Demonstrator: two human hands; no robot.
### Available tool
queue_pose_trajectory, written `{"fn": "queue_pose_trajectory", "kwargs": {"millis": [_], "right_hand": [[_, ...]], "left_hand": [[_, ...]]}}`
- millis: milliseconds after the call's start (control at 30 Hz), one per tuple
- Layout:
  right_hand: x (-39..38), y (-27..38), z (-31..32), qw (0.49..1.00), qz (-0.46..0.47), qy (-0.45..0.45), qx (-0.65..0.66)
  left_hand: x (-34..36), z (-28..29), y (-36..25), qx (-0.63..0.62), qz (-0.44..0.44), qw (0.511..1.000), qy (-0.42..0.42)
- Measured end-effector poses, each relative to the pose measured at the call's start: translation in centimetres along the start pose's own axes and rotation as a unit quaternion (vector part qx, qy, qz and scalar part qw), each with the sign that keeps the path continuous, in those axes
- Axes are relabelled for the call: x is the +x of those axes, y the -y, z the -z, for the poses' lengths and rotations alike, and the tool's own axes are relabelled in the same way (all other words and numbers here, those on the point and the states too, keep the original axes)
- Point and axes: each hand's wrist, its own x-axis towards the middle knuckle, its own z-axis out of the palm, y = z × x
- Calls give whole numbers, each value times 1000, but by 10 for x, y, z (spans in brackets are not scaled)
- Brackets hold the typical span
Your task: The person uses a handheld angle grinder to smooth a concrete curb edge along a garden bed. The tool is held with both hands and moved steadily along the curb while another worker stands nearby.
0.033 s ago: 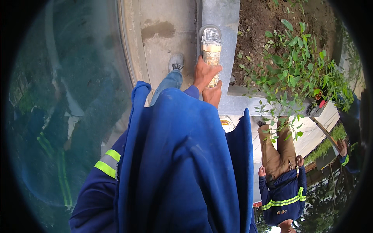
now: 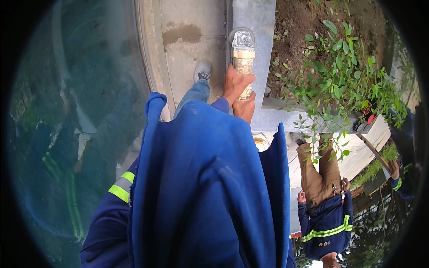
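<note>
An angle grinder (image 2: 243, 62), worn and spattered with pale residue, lies along the top of a grey concrete ledge (image 2: 252, 15). Its round disc (image 2: 232, 35) is at the far end, over the ledge surface. My left hand (image 2: 235, 84) is closed round the left side of the body, thumb across the top. Just behind it, my right hand (image 2: 244, 108) grips the rear end; its fingers are mostly hidden. A large blue cloth (image 2: 201, 178) hangs below the camera and covers most of my arms and body.
On the left is a dark glass pane (image 2: 80, 111) with reflections. A leafy shrub (image 2: 335, 80) grows in soil right of the ledge and overhangs it. A co-worker (image 2: 326, 214) in a dark reflective-striped jacket stands at lower right. My shoe (image 2: 203, 70) is on the concrete floor.
The edges of the blue cloth have shifted slightly to the left. My hands and the angle grinder stay in nearly the same place.
</note>
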Motion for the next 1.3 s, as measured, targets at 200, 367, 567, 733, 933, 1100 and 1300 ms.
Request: {"fn": "queue_pose_trajectory", "kwargs": {"millis": [200,367,567,733,933,1100,1300], "right_hand": [[-23,-37,1,1000,-8,12,-3],[-57,-91,1,999,-32,15,-2],[-100,-173,-6,1000,11,5,0],[-132,-233,-8,999,-14,31,-5],[-162,-286,-11,999,-14,30,-5],[-177,-311,-12,999,-18,29,-4],[-181,-313,-14,1000,-18,20,1]], "left_hand": [[-34,-3,27,-17,32,999,-17],[-99,-10,66,-11,30,999,-32],[-167,-17,106,-13,23,999,-34],[-222,-22,142,8,48,998,-35],[-274,-28,193,-42,53,997,-37],[-308,-25,201,-109,72,991,29],[-306,-30,206,-50,58,997,-5]]}}
